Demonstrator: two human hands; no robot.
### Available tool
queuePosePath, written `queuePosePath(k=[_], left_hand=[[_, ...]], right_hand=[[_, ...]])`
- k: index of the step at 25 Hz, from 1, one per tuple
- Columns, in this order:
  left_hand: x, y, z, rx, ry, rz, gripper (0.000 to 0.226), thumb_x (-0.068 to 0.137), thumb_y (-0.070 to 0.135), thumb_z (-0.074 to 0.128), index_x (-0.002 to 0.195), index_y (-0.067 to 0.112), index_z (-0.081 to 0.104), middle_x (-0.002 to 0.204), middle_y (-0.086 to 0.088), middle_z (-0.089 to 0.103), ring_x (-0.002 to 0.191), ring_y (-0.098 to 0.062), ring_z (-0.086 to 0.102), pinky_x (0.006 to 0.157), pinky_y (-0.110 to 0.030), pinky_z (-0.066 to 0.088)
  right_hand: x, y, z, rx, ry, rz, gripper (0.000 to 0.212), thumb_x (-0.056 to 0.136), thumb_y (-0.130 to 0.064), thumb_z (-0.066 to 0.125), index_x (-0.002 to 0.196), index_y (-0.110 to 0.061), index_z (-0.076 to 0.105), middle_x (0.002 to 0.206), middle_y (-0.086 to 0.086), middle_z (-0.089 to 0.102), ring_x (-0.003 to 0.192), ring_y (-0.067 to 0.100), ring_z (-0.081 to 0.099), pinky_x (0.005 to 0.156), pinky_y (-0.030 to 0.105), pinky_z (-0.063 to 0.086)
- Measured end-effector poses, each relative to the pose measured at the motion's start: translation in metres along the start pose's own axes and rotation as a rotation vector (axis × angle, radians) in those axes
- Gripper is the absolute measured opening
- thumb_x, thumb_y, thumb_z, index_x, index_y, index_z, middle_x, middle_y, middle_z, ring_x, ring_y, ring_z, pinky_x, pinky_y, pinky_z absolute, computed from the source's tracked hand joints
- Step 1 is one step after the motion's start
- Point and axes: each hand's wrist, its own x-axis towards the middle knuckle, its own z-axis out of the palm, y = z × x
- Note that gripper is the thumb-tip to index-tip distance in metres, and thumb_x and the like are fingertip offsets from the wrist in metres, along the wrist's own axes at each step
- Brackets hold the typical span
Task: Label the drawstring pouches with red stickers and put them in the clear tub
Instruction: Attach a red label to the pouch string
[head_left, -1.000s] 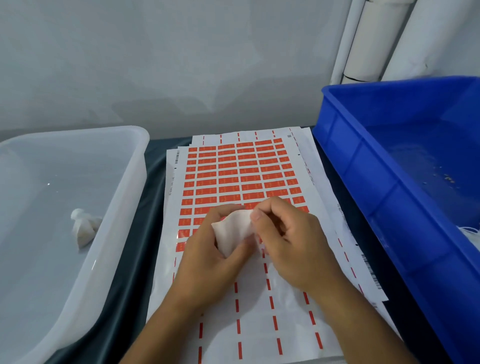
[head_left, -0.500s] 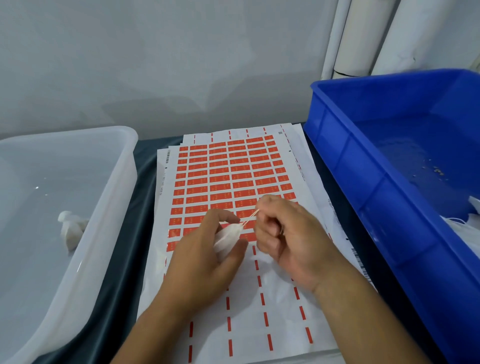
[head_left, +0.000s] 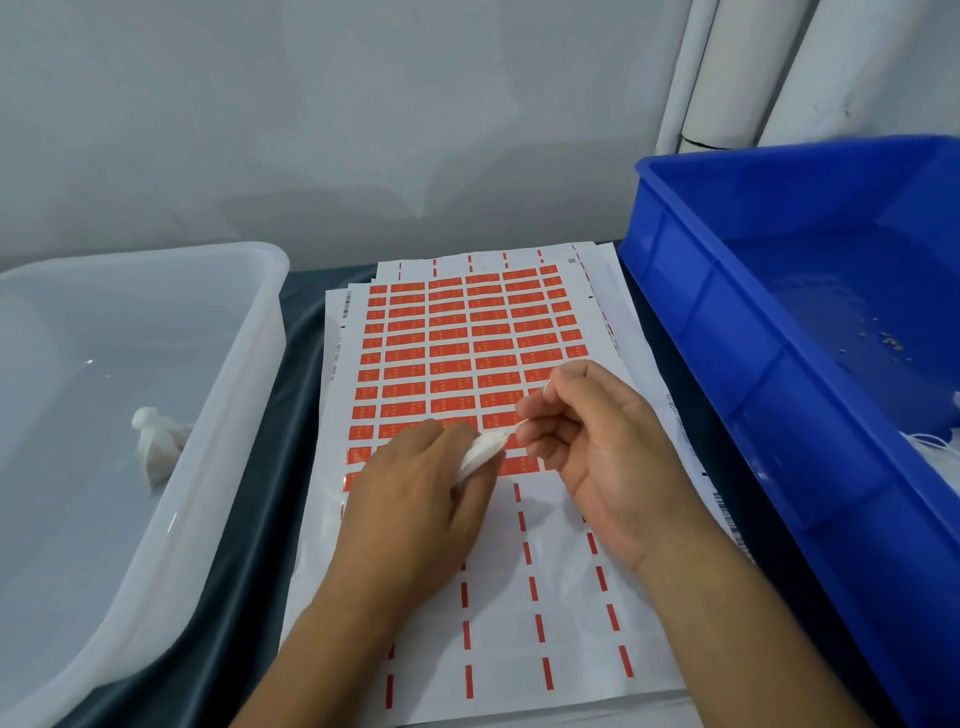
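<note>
White backing paper, with only short red dashes left on it, fills the near part of the sticker sheet (head_left: 498, 597), which lies on a stack of similar sheets on the dark table cover (head_left: 249, 545). Above this bare part are the two hands. The left hand (head_left: 415, 499) is closed around a small white drawstring pouch (head_left: 480, 460) — only its upper end comes out between the thumb and the fingers. The right hand (head_left: 597, 447) is just beside it and pinches the thin drawstring (head_left: 515, 427) at the mouth of the pouch between thumb and forefinger, the other fingers curled in. Behind the hands the sheet is covered with rows of red stickers (head_left: 457, 338). On the left stands the clear tub (head_left: 244, 374), and one white pouch (head_left: 156, 447) lies inside it, near its right wall. On the right is a blue bin (head_left: 727, 322) — some white material shows at its near right edge. Farthest is a grey wall (head_left: 311, 130), with white pipes (head_left: 727, 67) in the right corner.
</note>
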Motion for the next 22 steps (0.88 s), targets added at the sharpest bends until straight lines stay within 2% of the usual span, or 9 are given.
queuePosePath(k=[3,5,7,8,10,12,15,18,22], left_hand=[[-0.001,0.003,0.002,-0.011,-0.031,-0.008,0.038,0.090,0.071,0.036,0.111,0.044,0.052,0.108,0.025,0.055,0.086,0.000,0.052,0.076,-0.011,0.036],[-0.005,0.007,0.000,-0.140,0.044,0.002,0.039,0.088,0.069,0.051,0.120,0.046,0.050,0.116,0.028,0.052,0.100,-0.002,0.053,0.081,-0.010,0.040],[-0.006,0.012,-0.003,-0.317,0.190,-0.033,0.018,0.091,0.060,0.054,0.101,0.045,0.056,0.101,0.025,0.060,0.097,-0.006,0.058,0.073,-0.011,0.048],[-0.005,0.014,-0.004,-0.429,0.189,-0.087,0.021,0.097,0.057,0.048,0.090,0.042,0.060,0.091,0.020,0.064,0.091,-0.007,0.061,0.072,-0.014,0.050],[-0.003,0.017,-0.005,-0.629,0.024,-0.204,0.049,0.103,0.059,0.031,0.079,0.041,0.069,0.079,0.015,0.070,0.081,-0.007,0.066,0.069,-0.013,0.053],[-0.001,0.019,-0.006,-0.684,-0.120,-0.274,0.047,0.097,0.061,0.029,0.082,0.046,0.071,0.081,0.015,0.072,0.082,-0.005,0.069,0.068,-0.014,0.056],[0.000,0.019,-0.006,-0.816,-0.180,-0.320,0.041,0.098,0.062,0.030,0.093,0.054,0.069,0.095,0.021,0.074,0.093,0.001,0.070,0.076,-0.022,0.057],[0.003,0.013,-0.008,-1.196,-0.229,-0.426,0.035,0.107,0.047,0.039,0.111,0.040,0.073,0.117,0.004,0.074,0.113,-0.017,0.070,0.098,-0.043,0.056],[0.007,0.008,-0.016,-1.469,-0.231,-0.516,0.041,0.106,0.042,0.041,0.105,0.028,0.079,0.120,-0.012,0.072,0.116,-0.029,0.068,0.096,-0.040,0.057]], right_hand=[[0.000,0.000,0.001,-0.077,-0.017,-0.065,0.035,0.108,-0.027,0.047,0.083,-0.031,0.072,0.088,0.008,0.075,0.076,0.020,0.072,0.073,0.025,0.058],[-0.002,-0.002,0.001,-0.083,-0.060,-0.088,0.032,0.106,-0.029,0.048,0.084,-0.030,0.071,0.090,0.007,0.075,0.080,0.020,0.073,0.075,0.026,0.058],[-0.003,-0.004,0.001,-0.098,-0.085,-0.112,0.031,0.104,-0.031,0.047,0.083,-0.031,0.069,0.091,0.006,0.076,0.082,0.021,0.074,0.075,0.026,0.058],[-0.004,-0.003,0.001,-0.109,-0.096,-0.125,0.032,0.106,-0.030,0.046,0.083,-0.031,0.069,0.090,0.006,0.076,0.082,0.021,0.074,0.074,0.026,0.058],[-0.004,-0.003,0.001,-0.139,-0.121,-0.151,0.029,0.106,-0.029,0.046,0.086,-0.026,0.067,0.089,0.005,0.076,0.081,0.022,0.074,0.073,0.026,0.059],[-0.005,-0.003,0.002,-0.152,-0.162,-0.169,0.025,0.102,-0.030,0.048,0.091,-0.017,0.066,0.089,0.007,0.076,0.081,0.024,0.074,0.072,0.028,0.060],[-0.007,0.000,0.005,-0.189,-0.238,-0.187,0.024,0.104,-0.024,0.050,0.096,-0.009,0.066,0.090,0.008,0.076,0.082,0.025,0.074,0.073,0.030,0.061],[-0.010,0.004,0.009,-0.293,-0.295,-0.166,0.022,0.105,-0.023,0.052,0.096,-0.011,0.068,0.090,0.002,0.077,0.082,0.024,0.075,0.073,0.032,0.063],[-0.008,0.008,0.010,-0.370,-0.303,-0.079,0.017,0.103,-0.025,0.057,0.096,-0.017,0.070,0.089,0.000,0.077,0.080,0.022,0.075,0.072,0.029,0.062]])
